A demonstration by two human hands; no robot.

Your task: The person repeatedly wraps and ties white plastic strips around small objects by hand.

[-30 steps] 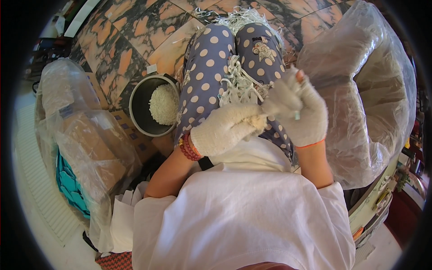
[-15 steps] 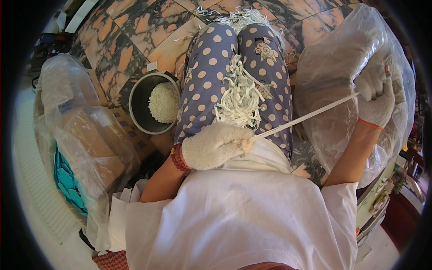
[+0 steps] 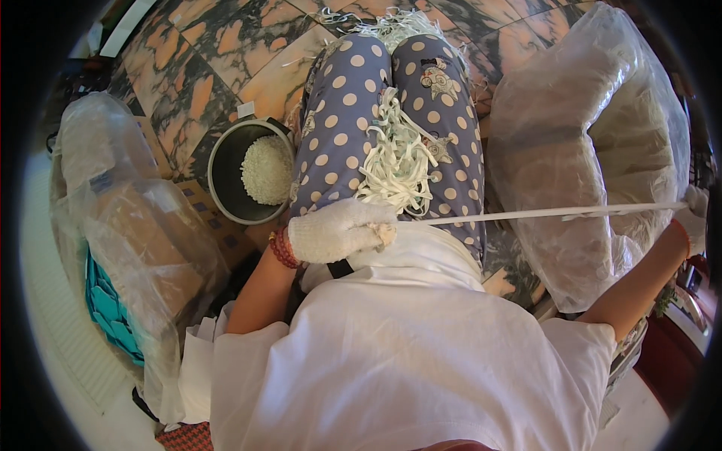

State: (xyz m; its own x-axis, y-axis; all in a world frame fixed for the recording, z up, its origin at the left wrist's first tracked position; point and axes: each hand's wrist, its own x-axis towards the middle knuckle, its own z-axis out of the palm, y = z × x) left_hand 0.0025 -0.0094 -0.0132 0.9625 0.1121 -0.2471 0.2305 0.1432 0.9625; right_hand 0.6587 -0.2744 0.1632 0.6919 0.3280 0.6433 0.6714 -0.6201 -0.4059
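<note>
A long white band (image 3: 526, 213) is stretched taut across my lap and out to the right. Its near end is pinched in my left hand (image 3: 338, 231), which is closed, in a white knit glove, just in front of my waist. Far out at the right rim, my right hand (image 3: 698, 218), gloved too, is closed on the other end; its fingers are partly lost at the picture's edge. A tangled heap of white strips (image 3: 396, 169) lies on my lap between the thighs, beyond my left hand.
A dark pail (image 3: 218, 180) holding small white pellets (image 3: 267, 171) stands left of my legs. A large clear plastic bag (image 3: 553, 143) fills the right side. Another plastic bag (image 3: 162, 240) covers cardboard at left, beside teal pieces (image 3: 109, 304). More strips (image 3: 402, 26) hang beyond my knees.
My right hand has swung outward to the right and nearer to me, drawing the white band out longer and flatter. My left hand has shifted slightly left, still gripping.
</note>
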